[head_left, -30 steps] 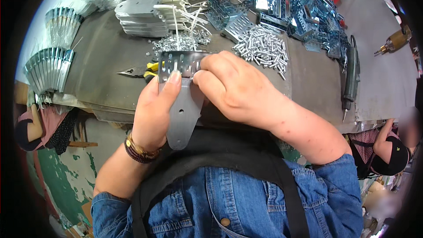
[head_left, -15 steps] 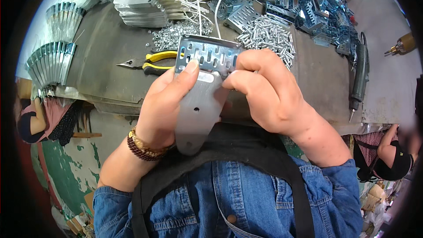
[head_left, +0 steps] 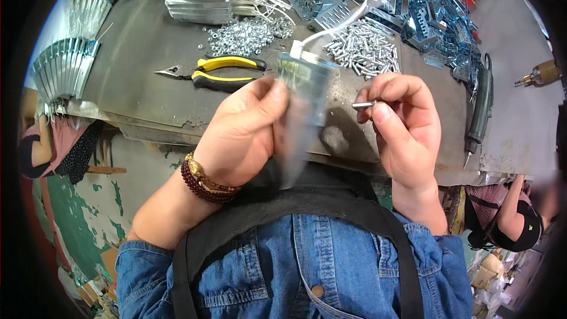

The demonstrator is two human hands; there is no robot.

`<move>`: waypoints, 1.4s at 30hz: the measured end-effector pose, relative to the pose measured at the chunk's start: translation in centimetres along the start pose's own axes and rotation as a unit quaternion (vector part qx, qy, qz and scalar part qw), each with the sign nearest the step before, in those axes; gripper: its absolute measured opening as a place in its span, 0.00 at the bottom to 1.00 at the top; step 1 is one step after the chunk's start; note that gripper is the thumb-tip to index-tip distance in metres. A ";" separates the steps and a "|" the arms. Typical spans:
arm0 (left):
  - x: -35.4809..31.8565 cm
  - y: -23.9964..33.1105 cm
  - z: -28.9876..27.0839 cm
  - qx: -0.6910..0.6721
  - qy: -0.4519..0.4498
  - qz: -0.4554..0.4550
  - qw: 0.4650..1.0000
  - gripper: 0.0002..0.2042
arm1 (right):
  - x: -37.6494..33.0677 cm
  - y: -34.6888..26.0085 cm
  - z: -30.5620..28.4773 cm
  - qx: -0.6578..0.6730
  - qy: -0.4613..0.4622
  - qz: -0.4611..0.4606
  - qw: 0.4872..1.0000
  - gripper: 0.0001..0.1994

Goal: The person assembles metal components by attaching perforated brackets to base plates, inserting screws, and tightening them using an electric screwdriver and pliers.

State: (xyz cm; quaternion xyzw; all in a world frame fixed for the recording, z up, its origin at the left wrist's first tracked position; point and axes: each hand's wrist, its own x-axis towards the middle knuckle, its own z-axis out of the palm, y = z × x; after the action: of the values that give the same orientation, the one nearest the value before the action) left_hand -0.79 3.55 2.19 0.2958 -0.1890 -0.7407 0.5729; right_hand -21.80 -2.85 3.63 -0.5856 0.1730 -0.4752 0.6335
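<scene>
My left hand [head_left: 245, 118] is closed round a flat grey metal plate [head_left: 295, 136], turned nearly edge-on and smeared by motion. A slotted bluish metal bracket [head_left: 310, 74] sits at its upper end. From that end a white wire [head_left: 336, 28] curves up to the right. Between thumb and fingers, my right hand [head_left: 410, 133] pinches a small silver screw [head_left: 362, 105], lying about level and apart from the plate. Just beyond my left hand are pliers [head_left: 227, 74] with yellow and black handles.
A pile of silver screws [head_left: 363, 50] and one of small nuts [head_left: 242, 36] lie ahead. Behind are stacked plates [head_left: 195, 3] with white wires and heaped slotted brackets [head_left: 425, 29]. A dark electric screwdriver [head_left: 481, 106] lies right. Finished-looking pieces [head_left: 65, 71] fan out left. Other people sit both sides.
My right hand has come away from the bracket to the right, now showing a screw in its fingers. My left hand has moved right and turned the plate with its bracket.
</scene>
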 end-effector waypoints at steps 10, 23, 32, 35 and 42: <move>1.1 -1.8 -0.1 0.106 0.002 0.007 0.994 0.14 | -0.4 0.8 0.3 -0.207 -0.001 -0.100 0.973 0.09; -1.8 -1.5 -0.9 0.312 -0.022 0.042 0.949 0.14 | -3.2 2.3 -1.1 -0.211 -0.066 -0.076 0.972 0.09; -2.6 0.1 -1.2 0.478 0.015 -0.045 0.877 0.14 | -2.1 1.4 -1.1 -0.197 -0.026 -0.139 0.970 0.10; -2.3 -0.9 -2.2 0.476 0.025 0.018 0.879 0.05 | -2.6 1.5 -0.9 -0.177 -0.016 -0.123 0.976 0.09; -2.6 -1.4 -1.2 0.381 -0.015 -0.063 0.922 0.16 | -2.7 1.4 -0.8 -0.362 -0.038 -0.201 0.909 0.11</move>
State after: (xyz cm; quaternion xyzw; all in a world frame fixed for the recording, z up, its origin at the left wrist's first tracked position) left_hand -0.59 6.50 1.06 0.4919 -0.4470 -0.6512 0.3662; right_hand -23.17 -1.28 1.29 -0.8147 0.1882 -0.4747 0.2748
